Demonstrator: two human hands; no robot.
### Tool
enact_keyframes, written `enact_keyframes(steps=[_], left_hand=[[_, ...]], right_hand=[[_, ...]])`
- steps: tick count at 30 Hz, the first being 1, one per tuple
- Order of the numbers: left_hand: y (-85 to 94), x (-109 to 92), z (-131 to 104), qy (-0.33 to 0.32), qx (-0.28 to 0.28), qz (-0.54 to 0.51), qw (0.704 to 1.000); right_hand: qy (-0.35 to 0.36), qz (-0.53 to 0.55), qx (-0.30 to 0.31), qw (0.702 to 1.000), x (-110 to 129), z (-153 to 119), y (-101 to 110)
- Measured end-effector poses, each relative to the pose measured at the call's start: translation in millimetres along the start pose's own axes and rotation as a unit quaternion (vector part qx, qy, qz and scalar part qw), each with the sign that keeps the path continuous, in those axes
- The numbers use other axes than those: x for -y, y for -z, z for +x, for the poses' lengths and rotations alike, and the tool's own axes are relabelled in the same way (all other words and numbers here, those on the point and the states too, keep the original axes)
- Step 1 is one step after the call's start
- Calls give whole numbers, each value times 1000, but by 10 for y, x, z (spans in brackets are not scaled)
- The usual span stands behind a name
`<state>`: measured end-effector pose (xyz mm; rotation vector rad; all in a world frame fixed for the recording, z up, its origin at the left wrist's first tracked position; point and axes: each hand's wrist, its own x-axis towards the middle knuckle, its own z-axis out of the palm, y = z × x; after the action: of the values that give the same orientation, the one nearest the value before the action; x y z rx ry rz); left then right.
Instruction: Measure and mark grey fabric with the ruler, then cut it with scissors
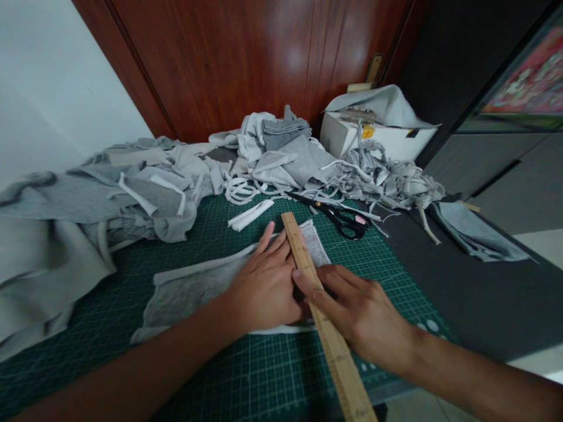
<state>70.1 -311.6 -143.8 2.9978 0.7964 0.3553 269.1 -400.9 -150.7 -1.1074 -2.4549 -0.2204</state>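
A grey piece of fabric (193, 290) with pale edges lies flat on the green cutting mat (246, 375). My left hand (268, 284) rests on the fabric, palm down with fingers stretched out, against the left side of a wooden ruler (336, 351). Gripped between the thumb and fingers of my right hand (360, 308), the ruler crosses the right part of the fabric, its far end just beyond the fabric's upper edge. Part of the fabric under my hands is hidden.
Black scissors (341, 217) and a white rolled strip (250, 215) lie beyond the fabric. Heaps of grey cloth (145, 187) cover the left and back. A white box (396, 140) stands back right, near tangled strips (396, 179) and folded cloth (479, 231).
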Motion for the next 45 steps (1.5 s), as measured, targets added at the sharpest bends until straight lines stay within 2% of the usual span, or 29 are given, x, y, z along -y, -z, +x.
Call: enact_keyframes(steps=[2,7,10,16,22,26,29,33,38,40,45], left_hand=[[25,-23,1,7,-19,-6,1000],[79,-75,18,48,-44,-48,997],[79,-76,29,54,-31,-77,995],[15,10,34,63,12,-54,996],[55,25,93,76,-25,-24,997],[55,57,111,50,-7,-74,996],[50,87,118,50,11,-53,997],[76,85,151,48,75,-24,996],[109,100,228,76,102,-23,992],[97,123,251,85,97,-28,991],[10,152,245,79,37,-25,996]], right_hand=[[-19,-8,17,1000,29,-36,10],[-37,-6,8,999,34,-44,6],[-39,-2,8,999,34,-34,5],[-30,-23,18,999,73,-45,31],[-19,-58,19,998,131,-42,52],[-12,-62,28,998,154,-34,54],[-7,-56,26,998,158,-37,50],[-6,-60,17,998,149,-48,31],[-7,-62,12,998,142,-60,21],[-8,-61,22,998,148,-55,36],[-40,-60,58,996,149,-6,83]])
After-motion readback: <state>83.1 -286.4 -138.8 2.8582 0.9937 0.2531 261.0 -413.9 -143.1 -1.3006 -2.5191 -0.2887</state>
